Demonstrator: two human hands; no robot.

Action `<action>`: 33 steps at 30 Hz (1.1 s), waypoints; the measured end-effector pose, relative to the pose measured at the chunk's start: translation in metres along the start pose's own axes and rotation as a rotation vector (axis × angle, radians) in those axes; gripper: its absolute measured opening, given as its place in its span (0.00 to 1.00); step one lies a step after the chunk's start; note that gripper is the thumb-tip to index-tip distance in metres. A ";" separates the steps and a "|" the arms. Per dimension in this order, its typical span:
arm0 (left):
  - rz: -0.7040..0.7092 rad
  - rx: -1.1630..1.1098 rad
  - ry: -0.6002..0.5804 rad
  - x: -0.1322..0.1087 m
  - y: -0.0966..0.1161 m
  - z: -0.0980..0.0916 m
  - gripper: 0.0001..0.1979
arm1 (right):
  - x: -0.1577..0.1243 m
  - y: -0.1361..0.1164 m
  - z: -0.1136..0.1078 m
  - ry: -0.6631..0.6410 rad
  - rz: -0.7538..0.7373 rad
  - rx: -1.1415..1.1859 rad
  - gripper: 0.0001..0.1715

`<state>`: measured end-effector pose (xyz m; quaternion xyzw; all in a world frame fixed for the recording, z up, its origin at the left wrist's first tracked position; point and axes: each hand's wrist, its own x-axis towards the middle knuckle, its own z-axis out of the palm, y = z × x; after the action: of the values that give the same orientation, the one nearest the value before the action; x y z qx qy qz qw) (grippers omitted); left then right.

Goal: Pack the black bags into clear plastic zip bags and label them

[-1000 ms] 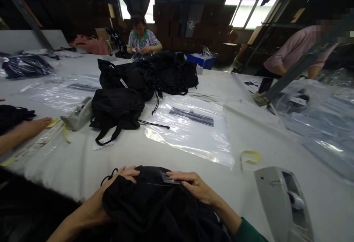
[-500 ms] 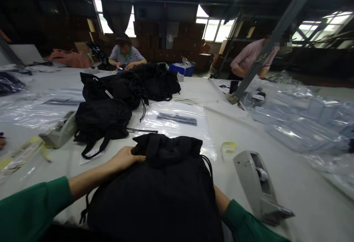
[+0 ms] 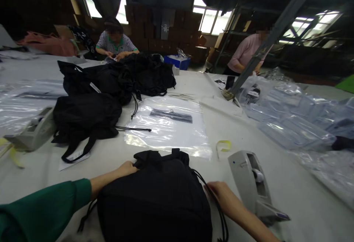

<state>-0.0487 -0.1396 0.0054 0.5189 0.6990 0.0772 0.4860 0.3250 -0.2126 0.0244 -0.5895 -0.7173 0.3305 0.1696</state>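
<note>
A black drawstring bag lies in front of me at the near side of the table, its gathered top pointing away. My left hand grips the upper left edge of this bag, fingertips hidden behind the fabric. At the bag's right side my right hand is closed with curled fingers on the black drawstring cord, which hangs down past it. Just beyond the bag, clear plastic bags with a printed dark label lie flat.
More black bags are heaped at left. Grey tape dispensers stand at right and left. A yellow tape strip lies near the right one. Clear plastic packaging covers the right side, beyond a slanted metal post. Two co-workers sit or stand across the table.
The bag has come lower and its top has turned away from me. My right hand has emerged from behind the bag's right side and is now at the cord. The view has shifted slightly.
</note>
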 end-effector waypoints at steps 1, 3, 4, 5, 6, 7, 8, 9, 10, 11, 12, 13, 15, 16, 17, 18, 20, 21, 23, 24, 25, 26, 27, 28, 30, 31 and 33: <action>0.009 -0.006 0.024 -0.001 0.002 -0.003 0.10 | 0.003 -0.010 -0.013 0.141 -0.062 -0.087 0.18; 0.043 -0.017 0.104 -0.012 0.012 -0.013 0.19 | 0.013 -0.040 -0.034 0.351 -0.211 -0.116 0.17; 0.101 -0.029 0.155 -0.022 0.020 -0.020 0.22 | 0.020 -0.057 -0.040 0.364 -0.281 -0.089 0.17; 0.197 -0.040 0.184 -0.033 0.028 -0.027 0.23 | 0.027 -0.074 -0.043 0.323 -0.345 -0.056 0.17; 0.322 -0.043 0.181 -0.045 0.038 -0.033 0.21 | 0.034 -0.089 -0.042 0.254 -0.393 -0.025 0.18; 0.461 -0.034 0.153 -0.057 0.047 -0.038 0.18 | 0.040 -0.103 -0.037 0.171 -0.425 -0.002 0.19; 0.596 -0.013 0.107 -0.067 0.055 -0.041 0.17 | 0.046 -0.114 -0.031 0.077 -0.444 0.008 0.21; 0.703 0.016 0.055 -0.074 0.060 -0.041 0.17 | 0.050 -0.121 -0.022 -0.025 -0.449 0.012 0.22; 0.765 0.050 0.004 -0.077 0.063 -0.040 0.18 | 0.054 -0.126 -0.013 -0.136 -0.447 0.017 0.22; 0.779 0.081 -0.041 -0.075 0.063 -0.036 0.19 | 0.056 -0.127 -0.003 -0.255 -0.438 0.030 0.20; 0.766 0.107 -0.095 -0.070 0.061 -0.031 0.21 | 0.056 -0.126 0.005 -0.364 -0.421 0.051 0.18; 0.738 0.129 -0.173 -0.062 0.056 -0.026 0.22 | 0.056 -0.122 0.012 -0.447 -0.397 0.079 0.17; 0.677 0.169 -0.358 -0.042 0.045 -0.017 0.22 | 0.056 -0.113 0.022 -0.512 -0.338 0.133 0.18; 0.657 0.190 -0.433 -0.033 0.040 -0.014 0.23 | 0.055 -0.109 0.025 -0.513 -0.313 0.150 0.20; 0.647 0.208 -0.481 -0.025 0.037 -0.012 0.23 | 0.056 -0.104 0.026 -0.504 -0.294 0.157 0.21; 0.649 0.223 -0.504 -0.020 0.036 -0.011 0.23 | 0.057 -0.101 0.026 -0.487 -0.282 0.154 0.22; 0.689 0.251 -0.489 -0.013 0.039 -0.013 0.23 | 0.061 -0.096 0.025 -0.390 -0.276 0.119 0.23; 0.734 0.275 -0.458 -0.012 0.044 -0.015 0.22 | 0.064 -0.094 0.024 -0.295 -0.297 0.084 0.21; 0.873 0.342 -0.352 -0.011 0.055 -0.017 0.18 | 0.071 -0.090 0.020 -0.099 -0.393 -0.015 0.17; 0.944 0.369 -0.309 -0.010 0.059 -0.017 0.16 | 0.075 -0.087 0.019 -0.052 -0.448 -0.062 0.15; 0.996 0.377 -0.302 -0.009 0.062 -0.016 0.14 | 0.078 -0.083 0.018 -0.059 -0.487 -0.098 0.15; 1.021 0.361 -0.332 -0.006 0.063 -0.014 0.13 | 0.080 -0.078 0.019 -0.111 -0.497 -0.117 0.13; 1.019 0.328 -0.385 -0.003 0.062 -0.011 0.12 | 0.082 -0.071 0.021 -0.183 -0.476 -0.120 0.11; 0.999 0.290 -0.442 0.001 0.058 -0.007 0.13 | 0.084 -0.064 0.025 -0.243 -0.436 -0.108 0.10; 0.954 0.241 -0.494 0.011 0.046 0.001 0.14 | 0.084 -0.048 0.034 -0.282 -0.358 -0.076 0.11; 0.946 0.235 -0.485 0.016 0.039 0.005 0.15 | 0.083 -0.040 0.039 -0.266 -0.334 -0.062 0.11; 0.951 0.242 -0.462 0.025 0.027 0.012 0.16 | 0.082 -0.028 0.047 -0.226 -0.319 -0.022 0.12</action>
<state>-0.0212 -0.1122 0.0010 0.8337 0.2657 0.0915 0.4754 0.2545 -0.1498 -0.0032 -0.4290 -0.8197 0.3558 0.1318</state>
